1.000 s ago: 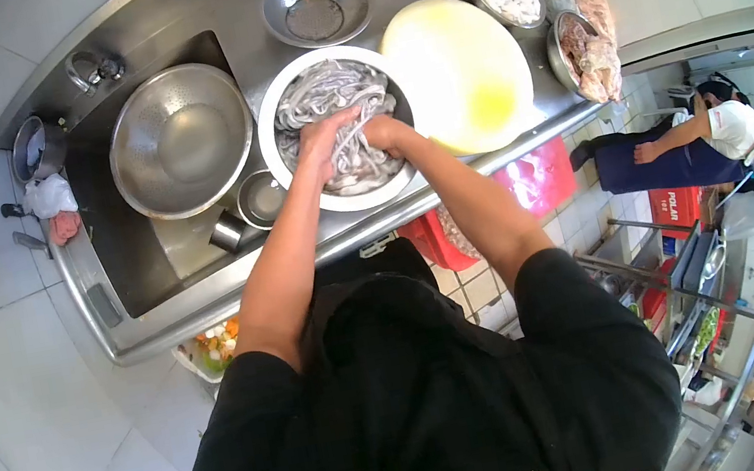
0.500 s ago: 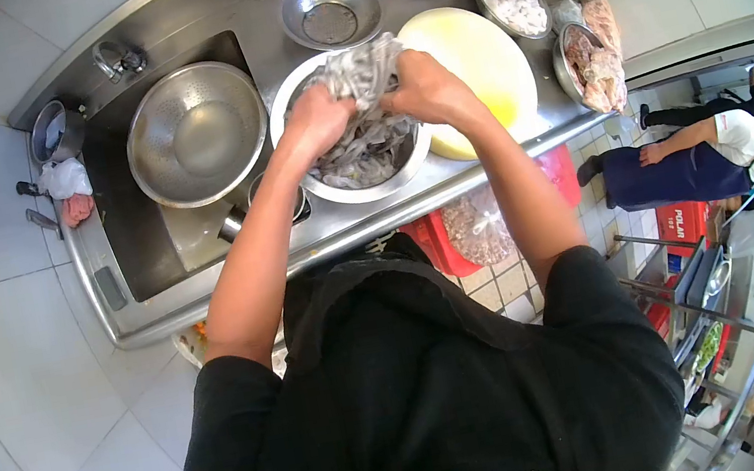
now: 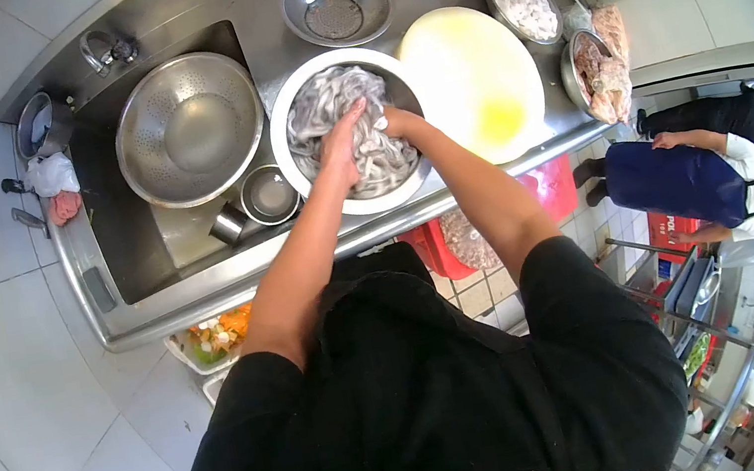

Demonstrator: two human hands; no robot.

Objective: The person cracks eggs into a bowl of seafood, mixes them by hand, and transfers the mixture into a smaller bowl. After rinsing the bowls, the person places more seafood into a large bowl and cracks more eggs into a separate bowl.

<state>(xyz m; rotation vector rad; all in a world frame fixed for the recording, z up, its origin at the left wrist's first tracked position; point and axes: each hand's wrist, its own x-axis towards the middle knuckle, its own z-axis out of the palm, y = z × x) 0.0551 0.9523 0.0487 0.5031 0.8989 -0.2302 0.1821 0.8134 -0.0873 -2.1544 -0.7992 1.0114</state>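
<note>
A steel bowl (image 3: 279, 116) with a wide pale rim holds a pile of wet, grey-white raw pieces (image 3: 324, 93), which look like peeled shrimp and are smeared by motion. Both my hands are inside it. My left hand (image 3: 344, 148) lies against the middle of the pile, its visible fingers stretched out and pointing up towards the far side. Sunk in on the right is my right hand (image 3: 398, 124), its fingers mostly hidden by the pieces. A round, yellow-stained cutting board (image 3: 470, 78) sits right of the bowl.
Left is a sink with a large colander (image 3: 208, 132), a small pot (image 3: 270, 195) and a metal cup (image 3: 228, 224). An empty-looking steel bowl (image 3: 336, 3) stands behind. Bowls of whitish pieces (image 3: 523, 3) and raw meat (image 3: 591, 66) stand right. A person in a blue apron (image 3: 671, 184) is farther right.
My hands had a clump of the pieces raised above the bowl; now that clump is down in the pile and my hands are lower and closer together. The person at right has shifted.
</note>
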